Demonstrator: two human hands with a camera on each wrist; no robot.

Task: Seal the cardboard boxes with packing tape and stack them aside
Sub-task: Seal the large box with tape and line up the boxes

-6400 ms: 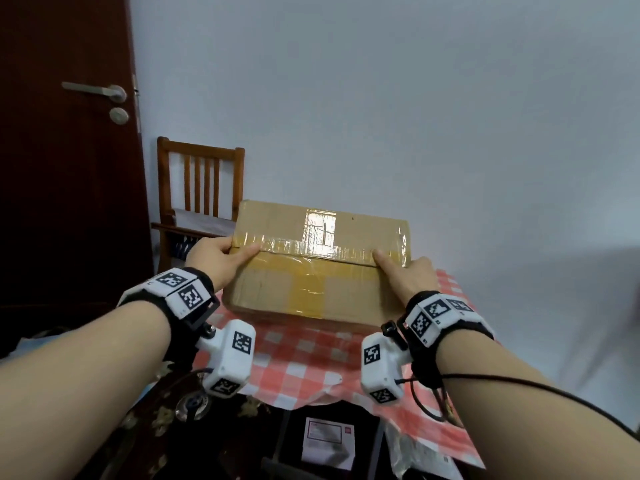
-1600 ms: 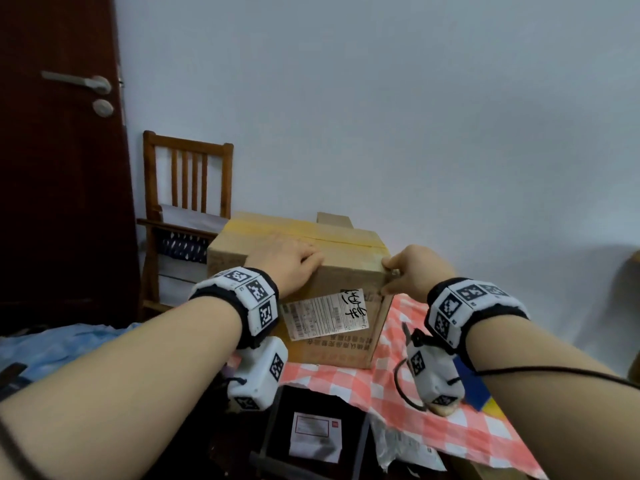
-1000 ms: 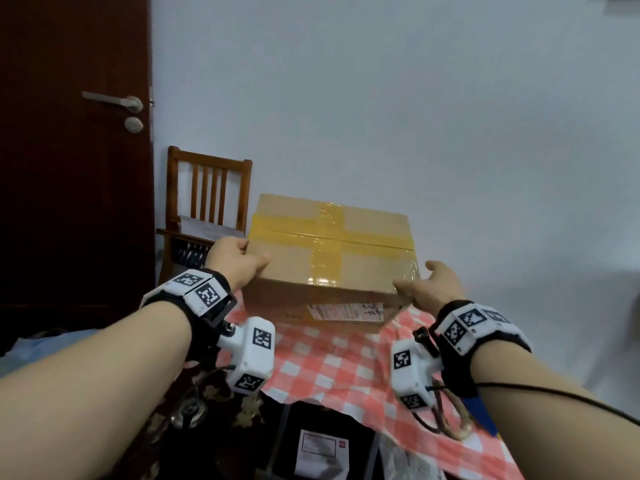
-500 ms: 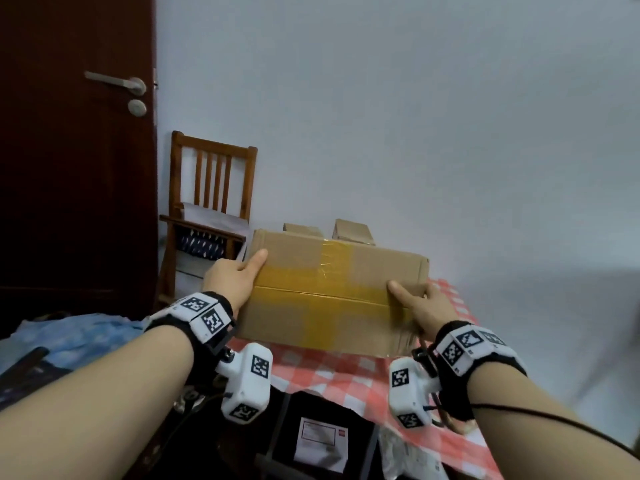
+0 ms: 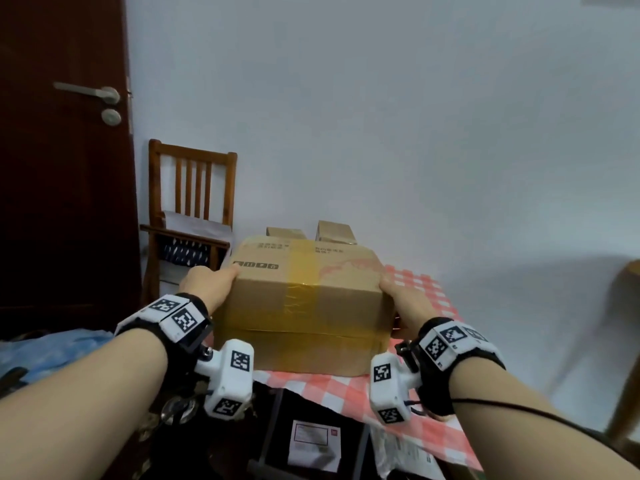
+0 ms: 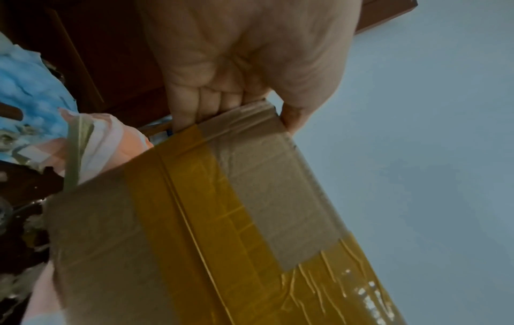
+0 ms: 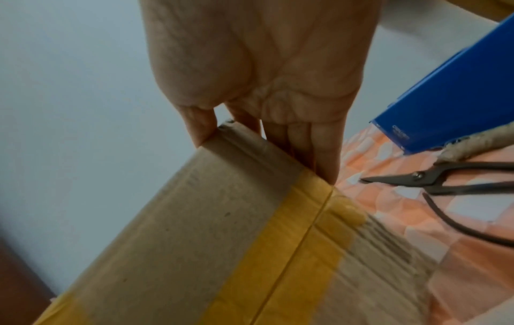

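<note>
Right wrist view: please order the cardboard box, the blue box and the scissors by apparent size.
1. cardboard box, largest.
2. blue box, partly cropped.
3. scissors, smallest, also cropped.
The cardboard box lies nearest the camera, which enlarges it.

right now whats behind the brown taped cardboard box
Two smaller cardboard boxes stand behind the brown taped cardboard box; only their tops show, the rest is covered.
</note>
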